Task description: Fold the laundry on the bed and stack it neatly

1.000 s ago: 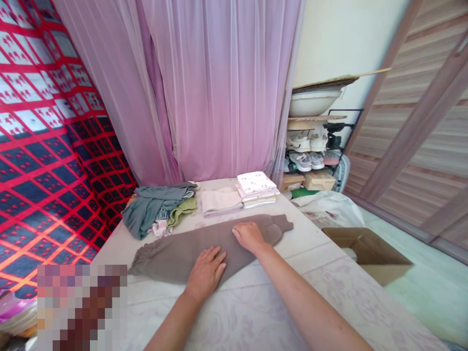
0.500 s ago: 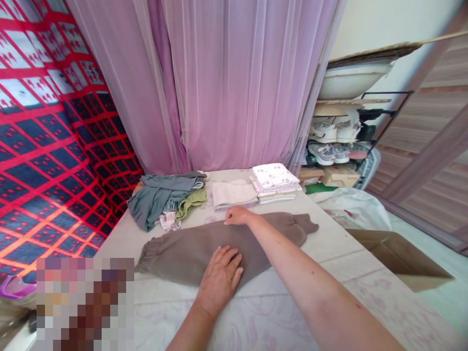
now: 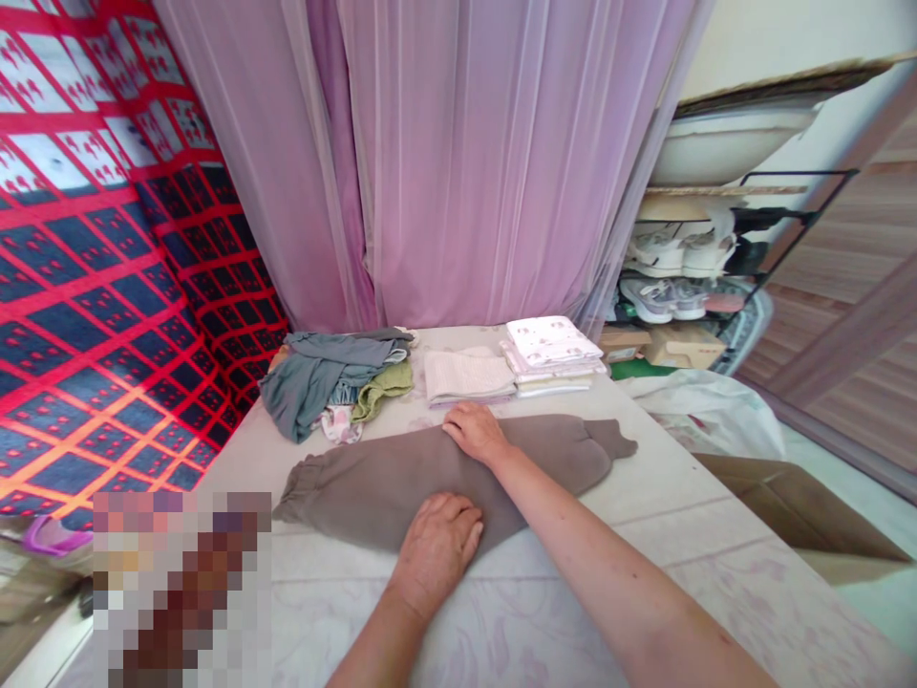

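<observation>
A pair of brown-grey trousers [image 3: 351, 487], folded lengthwise, lies across the bed in front of me. Its gathered waistband is on the left and its ribbed cuff on the right. My left hand [image 3: 438, 547] rests palm down on the near edge of the cloth, fingers laid on it and slightly bent. Farther up, my right hand [image 3: 477, 433] lies on the far edge near the middle, its fingers resting on the fabric. Neither hand lifts the cloth.
Beyond the trousers are a heap of rumpled clothes [image 3: 330, 377], a folded cream cloth [image 3: 469, 373] and a stack of folded white fabric [image 3: 551, 342]. A purple curtain [image 3: 473, 172] hangs behind. Right of the bed stand a shoe rack [image 3: 778, 234] and an open cardboard box [image 3: 788, 502].
My right hand has flattened from a pinched shape onto the far edge of the trousers. The left fingers have drawn in slightly. The whole view has shifted and tilted a little.
</observation>
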### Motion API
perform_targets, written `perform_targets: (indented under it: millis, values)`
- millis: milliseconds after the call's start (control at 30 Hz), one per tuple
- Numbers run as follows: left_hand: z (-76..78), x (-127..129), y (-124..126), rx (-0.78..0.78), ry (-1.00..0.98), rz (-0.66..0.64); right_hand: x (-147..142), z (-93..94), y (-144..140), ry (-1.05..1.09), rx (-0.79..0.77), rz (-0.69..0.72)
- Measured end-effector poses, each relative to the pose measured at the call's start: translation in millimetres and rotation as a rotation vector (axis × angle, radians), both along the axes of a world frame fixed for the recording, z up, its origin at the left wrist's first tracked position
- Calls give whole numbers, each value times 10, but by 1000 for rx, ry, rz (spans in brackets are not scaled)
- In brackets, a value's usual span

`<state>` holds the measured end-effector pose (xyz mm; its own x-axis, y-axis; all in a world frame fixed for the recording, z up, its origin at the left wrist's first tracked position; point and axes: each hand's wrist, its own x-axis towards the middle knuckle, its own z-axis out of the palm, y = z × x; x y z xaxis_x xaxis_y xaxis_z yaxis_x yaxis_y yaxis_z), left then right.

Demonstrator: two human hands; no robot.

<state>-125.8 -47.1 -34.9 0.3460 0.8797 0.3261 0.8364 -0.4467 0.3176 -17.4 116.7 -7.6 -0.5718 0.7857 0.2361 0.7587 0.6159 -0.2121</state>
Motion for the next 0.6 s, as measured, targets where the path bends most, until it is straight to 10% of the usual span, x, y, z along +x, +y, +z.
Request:
perform_targets:
  millis: [600]
  values:
    - [18,17,-7,-11,9,21,-80,285,75,-232,-134,-44]
